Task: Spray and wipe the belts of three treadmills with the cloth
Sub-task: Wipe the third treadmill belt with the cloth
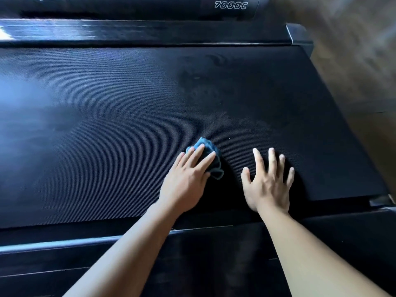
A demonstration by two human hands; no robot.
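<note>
A black textured treadmill belt [107, 129] fills most of the view. A crumpled blue cloth [211, 154] lies on the belt near its front edge. My left hand [188, 179] presses down on the cloth with straight, spread fingers. To the right, my right hand [267, 181] rests flat on the bare belt with its fingers spread, holding nothing. Darker damp-looking patches [205, 84] mark the belt further back. No spray bottle is in view.
A black side rail [150, 31] runs along the far side of the belt, with a housing marked "7000C" [230, 5] behind it. A near side rail [64, 243] lies by my forearms. Wooden floor [353, 61] shows at the right.
</note>
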